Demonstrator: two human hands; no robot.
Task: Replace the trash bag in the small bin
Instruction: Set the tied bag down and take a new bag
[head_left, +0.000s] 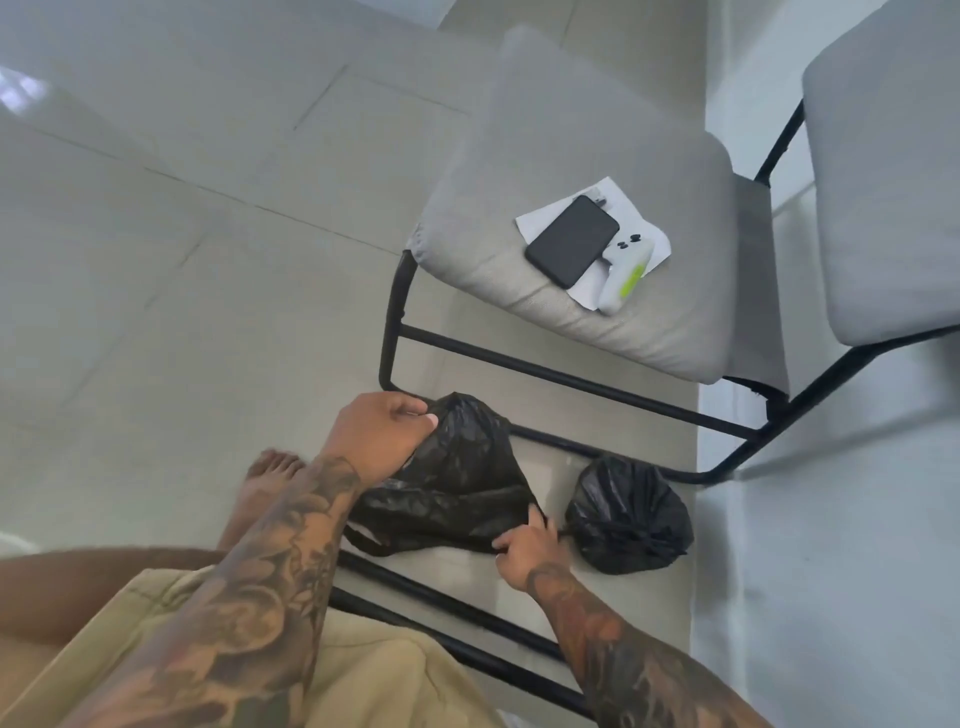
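I hold a loose black trash bag (457, 488) low over the tiled floor (156, 260), stretched between my two hands. My left hand (376, 434) grips its upper edge, with my fingers (415, 415) curled in and my thumb pinching the plastic against them. My right hand (524, 545) grips the lower right corner of the same bag, its fingers closed over a fold of the film. The bag sags between them, crumpled and glossy, and I can read no printing on it. Just beside my right hand, to its right, a second black bag (628, 519) sits on the floor, full, rounded and gathered shut at its top; whether it touches my hand I cannot tell. Both bags lie under the black metal frame (571, 382) of a grey cushioned chair (597, 130). On the seat lies a white sheet of paper (540, 218), and on it a dark phone (571, 240) face down, with a white controller (626, 275) bearing a lime-green stripe just beside it, touching the phone's edge. No brand or lettering on any of these can be made out. A second grey cushion (888, 171) stands at the right. My bare foot (265, 483) rests on the tiles at the left, and my tan shorts (363, 675) fill the bottom of the view.
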